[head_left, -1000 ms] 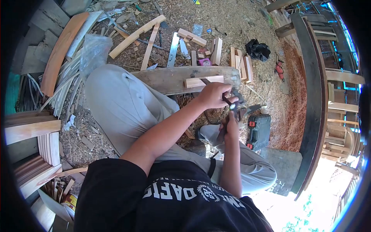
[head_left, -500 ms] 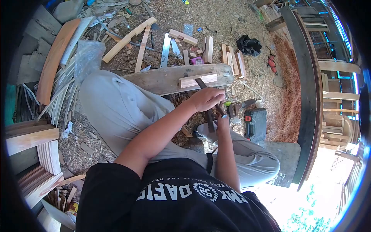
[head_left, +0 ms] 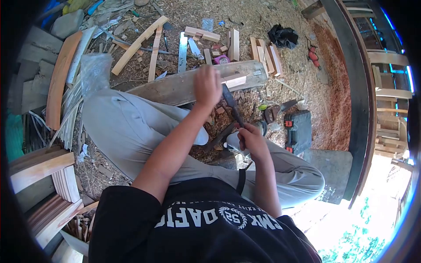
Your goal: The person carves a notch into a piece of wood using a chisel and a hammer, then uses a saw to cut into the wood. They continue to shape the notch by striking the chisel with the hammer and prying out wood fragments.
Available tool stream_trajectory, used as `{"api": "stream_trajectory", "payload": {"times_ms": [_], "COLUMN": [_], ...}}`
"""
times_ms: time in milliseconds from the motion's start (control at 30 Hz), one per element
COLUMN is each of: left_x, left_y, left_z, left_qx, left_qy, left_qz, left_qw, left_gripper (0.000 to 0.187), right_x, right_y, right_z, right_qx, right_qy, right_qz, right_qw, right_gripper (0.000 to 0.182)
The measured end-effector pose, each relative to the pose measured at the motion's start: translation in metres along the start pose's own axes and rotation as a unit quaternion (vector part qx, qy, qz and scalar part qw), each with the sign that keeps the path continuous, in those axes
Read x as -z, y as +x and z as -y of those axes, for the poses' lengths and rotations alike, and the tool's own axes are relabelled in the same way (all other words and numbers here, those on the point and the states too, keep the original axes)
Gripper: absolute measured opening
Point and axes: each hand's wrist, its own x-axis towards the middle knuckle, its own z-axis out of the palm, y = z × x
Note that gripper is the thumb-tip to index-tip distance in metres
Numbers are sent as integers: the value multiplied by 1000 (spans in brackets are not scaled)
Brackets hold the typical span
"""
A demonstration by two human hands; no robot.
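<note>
My right hand (head_left: 252, 136) is closed around the lower end of a long dark tool (head_left: 231, 101), whose broad upper end lies near a pale wooden block (head_left: 236, 82). The block rests on a worn plank (head_left: 171, 90). Blurred by motion, my left hand (head_left: 208, 85) is over the plank at the block's left end; its fingers are smeared, and any hold on the block is hidden. A second dark bar (head_left: 219, 138) slants down-left beside my right hand, between my legs.
Wooden strips (head_left: 139, 45), a metal ruler (head_left: 182, 52) and a pink tape measure (head_left: 221, 59) lie beyond the plank. A handsaw (head_left: 272, 113) and black case (head_left: 298, 131) are at the right. Stacked timber (head_left: 48, 175) stands at the left.
My left hand has moved from the tool up and left to the block's left end. My right hand still grips the tool. The view has shifted slightly.
</note>
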Motion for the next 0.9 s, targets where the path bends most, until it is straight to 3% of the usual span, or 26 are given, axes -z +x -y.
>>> {"api": "stream_trajectory", "payload": {"times_ms": [33,67,100,233,300,467,533,600,667,733,800,867,900], "left_x": [-2,-6,-9,-15,-19,-26,-34,-39,-40,-40,-39,-37,-38], "left_y": [4,4,3,3,-1,-6,-10,-12,-15,-16,-13,-5,-3], "left_z": [14,25,32,33,33,27,31,35,35,39,47,55,55], "left_qx": [-2,-4,-4,-24,-44,-62,-75,-92,-61,-94,-125,-167,-171], "left_qy": [39,41,75,136,144,150,147,142,116,121,126,10,13], "left_qz": [-8,-3,22,52,48,39,30,18,73,73,69,134,133], "left_qw": [999,999,997,989,987,986,986,985,989,986,982,977,976], "left_gripper": [16,16,17,20,21,19,19,19,20,21,22,23,23], "right_x": [-4,-9,-26,-21,2,53,71,90,106,128,169,218,228], "right_y": [8,15,-1,2,14,43,56,80,99,111,116,116,111], "right_z": [-10,-19,1,6,2,27,31,22,17,27,54,71,77], "right_qx": [85,167,207,173,217,218,244,243,243,249,225,259,264], "right_qy": [-141,-277,-330,-370,-380,-365,-333,-308,-307,-301,-414,-425,-422], "right_qz": [-87,-170,-196,-202,-188,-132,-44,-17,41,47,55,46,47], "right_qw": [983,931,900,890,879,895,910,920,919,919,880,866,866], "right_gripper": [30,30,32,33,35,38,40,40,41,42,40,36,36]}}
